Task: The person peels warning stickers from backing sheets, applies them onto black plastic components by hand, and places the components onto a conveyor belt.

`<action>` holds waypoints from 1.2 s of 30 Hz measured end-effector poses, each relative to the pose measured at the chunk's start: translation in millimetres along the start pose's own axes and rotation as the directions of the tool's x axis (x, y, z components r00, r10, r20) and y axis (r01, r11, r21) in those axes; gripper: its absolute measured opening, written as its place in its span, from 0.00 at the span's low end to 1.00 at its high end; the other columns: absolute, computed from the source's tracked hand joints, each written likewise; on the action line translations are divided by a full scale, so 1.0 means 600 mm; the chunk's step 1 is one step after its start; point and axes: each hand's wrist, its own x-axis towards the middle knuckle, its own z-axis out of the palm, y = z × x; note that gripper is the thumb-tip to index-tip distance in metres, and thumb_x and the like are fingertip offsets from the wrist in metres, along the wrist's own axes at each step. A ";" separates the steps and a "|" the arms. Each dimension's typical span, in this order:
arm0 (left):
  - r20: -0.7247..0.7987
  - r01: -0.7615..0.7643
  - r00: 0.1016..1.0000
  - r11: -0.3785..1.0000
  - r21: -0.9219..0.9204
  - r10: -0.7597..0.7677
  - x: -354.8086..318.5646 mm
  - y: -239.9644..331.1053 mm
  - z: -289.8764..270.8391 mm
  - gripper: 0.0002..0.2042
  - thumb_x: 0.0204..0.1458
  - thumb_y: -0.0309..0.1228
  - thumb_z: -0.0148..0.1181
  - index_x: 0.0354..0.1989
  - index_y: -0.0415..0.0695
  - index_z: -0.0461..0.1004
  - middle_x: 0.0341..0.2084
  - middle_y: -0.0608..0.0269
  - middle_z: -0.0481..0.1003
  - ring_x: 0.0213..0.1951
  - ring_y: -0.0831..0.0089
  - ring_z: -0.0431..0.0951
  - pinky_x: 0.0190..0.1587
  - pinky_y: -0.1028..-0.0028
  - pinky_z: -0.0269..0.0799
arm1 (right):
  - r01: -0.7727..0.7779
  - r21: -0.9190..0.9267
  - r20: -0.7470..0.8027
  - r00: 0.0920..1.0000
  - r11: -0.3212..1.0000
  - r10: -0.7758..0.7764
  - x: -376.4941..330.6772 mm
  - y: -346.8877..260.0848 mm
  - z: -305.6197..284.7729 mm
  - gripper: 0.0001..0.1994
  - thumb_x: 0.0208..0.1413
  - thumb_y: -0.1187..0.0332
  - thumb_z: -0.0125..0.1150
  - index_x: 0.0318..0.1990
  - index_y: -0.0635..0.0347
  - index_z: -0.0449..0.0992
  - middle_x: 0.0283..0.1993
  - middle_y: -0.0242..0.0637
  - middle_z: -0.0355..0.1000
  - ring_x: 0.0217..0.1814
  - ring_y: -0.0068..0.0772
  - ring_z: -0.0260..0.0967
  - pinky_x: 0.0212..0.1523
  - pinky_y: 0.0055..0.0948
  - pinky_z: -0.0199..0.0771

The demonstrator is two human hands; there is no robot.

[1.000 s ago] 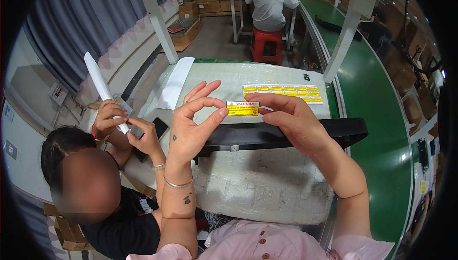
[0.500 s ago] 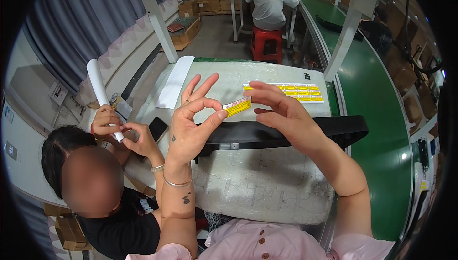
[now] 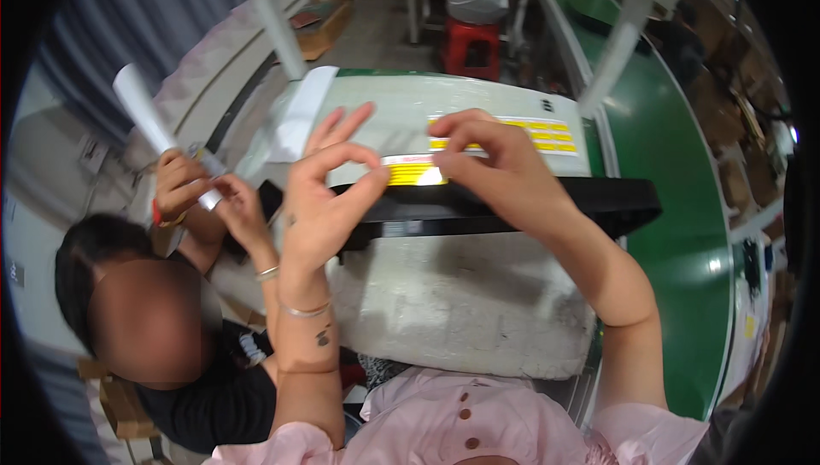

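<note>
Just above the black bar point(image 3: 427, 207), the left hand point(image 3: 318, 196) pinches the label point(image 3: 412, 174) by one end; the right hand point(image 3: 517, 176), clear of it a moment ago, now grips the other. Its print is blurred. Beyond the bar lies the sheet point(image 3: 548, 135).

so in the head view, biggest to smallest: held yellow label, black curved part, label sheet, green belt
Green belt
Black curved part
Label sheet, partly behind the right hand
Held yellow label

Grey curtain point(image 3: 141, 25), red stool point(image 3: 471, 48), grey floor point(image 3: 376, 34)
</note>
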 end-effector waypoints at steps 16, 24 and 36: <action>-0.053 0.136 0.991 0.952 0.275 -0.126 -0.033 0.020 0.001 0.05 0.41 0.26 0.66 0.22 0.39 0.76 0.47 0.53 0.76 0.59 0.55 0.65 0.59 0.63 0.59 | -0.050 -0.208 0.102 0.992 0.977 0.073 -0.003 -0.012 0.020 0.08 0.44 0.73 0.57 0.20 0.69 0.69 0.43 0.45 0.72 0.31 0.33 0.69 0.31 0.29 0.68; -0.013 0.195 0.980 0.961 0.195 -0.196 -0.045 0.025 0.007 0.05 0.41 0.25 0.64 0.21 0.38 0.74 0.42 0.54 0.78 0.49 0.63 0.74 0.52 0.71 0.65 | -0.037 -0.239 0.120 0.990 0.970 0.068 -0.021 -0.019 0.023 0.07 0.48 0.76 0.57 0.21 0.65 0.67 0.43 0.37 0.70 0.26 0.14 0.59 0.27 0.16 0.61; 0.017 0.116 0.992 0.967 0.225 -0.122 -0.065 0.031 0.005 0.05 0.41 0.23 0.64 0.21 0.38 0.73 0.40 0.54 0.78 0.48 0.63 0.75 0.52 0.70 0.65 | -0.009 -0.276 0.067 0.997 0.961 0.029 -0.037 -0.029 0.037 0.06 0.41 0.75 0.57 0.19 0.70 0.70 0.34 0.47 0.74 0.28 0.44 0.71 0.28 0.33 0.69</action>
